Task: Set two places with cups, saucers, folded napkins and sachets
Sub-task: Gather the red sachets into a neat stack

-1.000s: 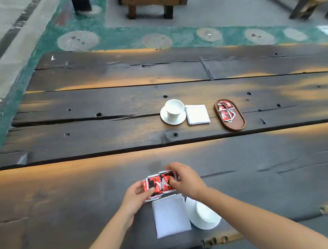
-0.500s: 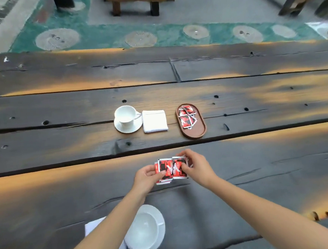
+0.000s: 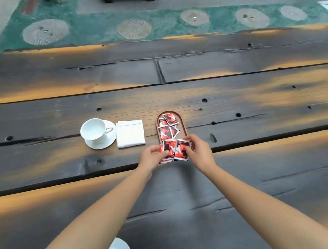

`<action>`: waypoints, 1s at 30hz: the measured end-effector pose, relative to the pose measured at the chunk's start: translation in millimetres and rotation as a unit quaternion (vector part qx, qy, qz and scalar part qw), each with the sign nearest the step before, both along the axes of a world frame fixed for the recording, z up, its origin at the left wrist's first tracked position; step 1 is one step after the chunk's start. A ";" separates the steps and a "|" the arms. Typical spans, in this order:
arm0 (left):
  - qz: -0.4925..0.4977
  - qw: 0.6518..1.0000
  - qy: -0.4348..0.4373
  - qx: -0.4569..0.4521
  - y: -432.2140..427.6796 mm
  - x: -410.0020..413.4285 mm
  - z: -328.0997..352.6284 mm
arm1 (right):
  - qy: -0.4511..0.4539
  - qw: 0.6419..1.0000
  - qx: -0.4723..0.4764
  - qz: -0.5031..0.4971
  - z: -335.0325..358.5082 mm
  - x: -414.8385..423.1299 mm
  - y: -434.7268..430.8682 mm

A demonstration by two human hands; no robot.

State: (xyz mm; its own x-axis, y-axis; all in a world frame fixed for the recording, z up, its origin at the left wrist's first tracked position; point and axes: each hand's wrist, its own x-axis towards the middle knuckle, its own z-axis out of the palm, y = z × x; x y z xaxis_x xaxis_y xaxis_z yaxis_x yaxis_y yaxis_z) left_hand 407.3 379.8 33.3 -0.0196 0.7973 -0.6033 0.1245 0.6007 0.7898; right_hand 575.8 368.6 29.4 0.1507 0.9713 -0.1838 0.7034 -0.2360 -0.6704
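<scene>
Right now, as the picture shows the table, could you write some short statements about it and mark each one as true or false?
1. The left hand and the right hand together hold a bunch of red sachets by the near end of the wooden tray. True.
2. The folded napkin lies to the left of the far cup. False: it lies to the right of the cup, between it and the tray.
3. The far cup stands upright on its saucer. True.
4. The tray has nothing in it. False: several loose sachets lie in it.
</scene>
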 end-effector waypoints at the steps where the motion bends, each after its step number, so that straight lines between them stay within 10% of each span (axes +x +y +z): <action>1: 0.006 1.000 0.001 -0.007 7.6 4.9 -3.5 | -0.007 1.000 0.004 -0.005 -3.4 0.8 8.0; 30: 0.019 0.998 0.029 -0.057 52.7 14.9 -21.1 | -0.131 0.991 -0.033 -0.001 -36.5 -15.5 54.8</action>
